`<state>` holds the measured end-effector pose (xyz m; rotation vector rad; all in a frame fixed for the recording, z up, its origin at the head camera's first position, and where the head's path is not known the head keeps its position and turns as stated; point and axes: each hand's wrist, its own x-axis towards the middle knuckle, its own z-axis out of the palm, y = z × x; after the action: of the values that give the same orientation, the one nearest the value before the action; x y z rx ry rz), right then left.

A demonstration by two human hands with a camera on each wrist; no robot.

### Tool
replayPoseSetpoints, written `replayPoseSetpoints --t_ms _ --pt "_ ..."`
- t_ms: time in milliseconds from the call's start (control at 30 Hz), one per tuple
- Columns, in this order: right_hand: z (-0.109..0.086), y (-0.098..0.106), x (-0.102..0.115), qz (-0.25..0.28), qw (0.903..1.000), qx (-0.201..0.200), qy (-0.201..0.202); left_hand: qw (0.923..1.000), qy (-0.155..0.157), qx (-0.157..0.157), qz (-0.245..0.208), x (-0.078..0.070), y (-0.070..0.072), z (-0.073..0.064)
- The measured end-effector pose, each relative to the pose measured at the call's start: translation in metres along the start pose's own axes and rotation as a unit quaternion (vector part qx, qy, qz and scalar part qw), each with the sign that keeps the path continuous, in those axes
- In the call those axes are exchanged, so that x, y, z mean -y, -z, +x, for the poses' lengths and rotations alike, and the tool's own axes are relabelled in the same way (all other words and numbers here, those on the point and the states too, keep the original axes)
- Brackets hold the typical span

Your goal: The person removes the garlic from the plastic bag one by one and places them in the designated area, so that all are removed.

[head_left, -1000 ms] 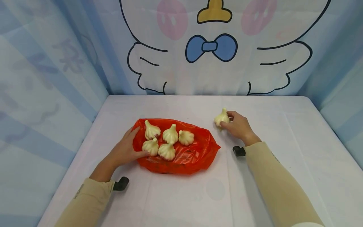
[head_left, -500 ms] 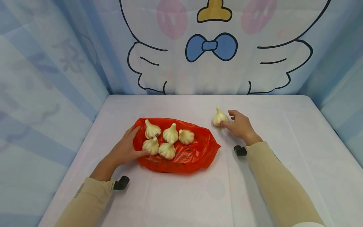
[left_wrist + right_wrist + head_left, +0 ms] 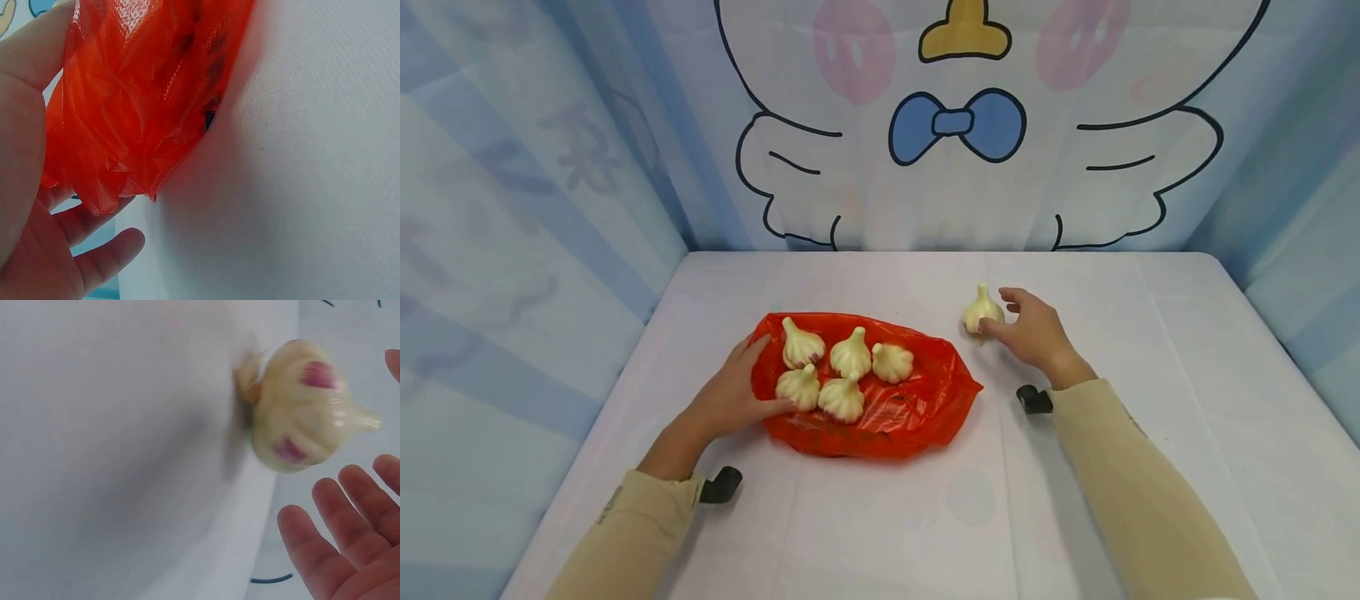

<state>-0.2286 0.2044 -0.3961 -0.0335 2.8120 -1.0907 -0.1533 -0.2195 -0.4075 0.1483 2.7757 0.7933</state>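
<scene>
White table [image 3: 880, 533], left hand [image 3: 732, 398] gripping a red plastic bag [image 3: 917, 408] with five garlic bulbs [image 3: 851, 356], right hand [image 3: 1033, 333] spread beside a lone garlic bulb [image 3: 979, 312] outside it. Careless nudge could topple that; tugging might spill the rest.

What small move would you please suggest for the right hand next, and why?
I would probably ease the right hand back towards the bag: it is open, apart from the lone bulb, which sits on the table, while five bulbs lie in the bag that the left hand holds.
</scene>
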Motion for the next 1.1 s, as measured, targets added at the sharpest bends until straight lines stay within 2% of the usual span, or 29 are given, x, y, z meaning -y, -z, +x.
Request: replayPoseSetpoints --t_ms 267,400,600,933,1100 --pt "-0.021 -0.001 0.030 0.033 0.9952 -0.046 0.081 1.0000 -0.004 -0.003 -0.004 0.003 -0.002 0.000" --pt "-0.033 -0.010 0.047 0.048 0.9891 -0.031 0.136 1.0000 -0.005 -0.004 -0.006 0.003 -0.002 0.000" --pt "-0.044 -0.024 0.066 0.030 0.9776 -0.008 0.208 0.9999 -0.010 -0.005 -0.007 0.001 -0.001 -0.002" --pt "-0.049 -0.044 0.088 0.022 0.9692 0.029 0.243 0.9999 -0.010 -0.003 -0.011 0.000 0.000 -0.003" --pt "-0.051 -0.053 0.093 0.022 0.9679 0.051 0.245 0.9999 -0.011 -0.004 -0.010 0.001 0.000 -0.003"
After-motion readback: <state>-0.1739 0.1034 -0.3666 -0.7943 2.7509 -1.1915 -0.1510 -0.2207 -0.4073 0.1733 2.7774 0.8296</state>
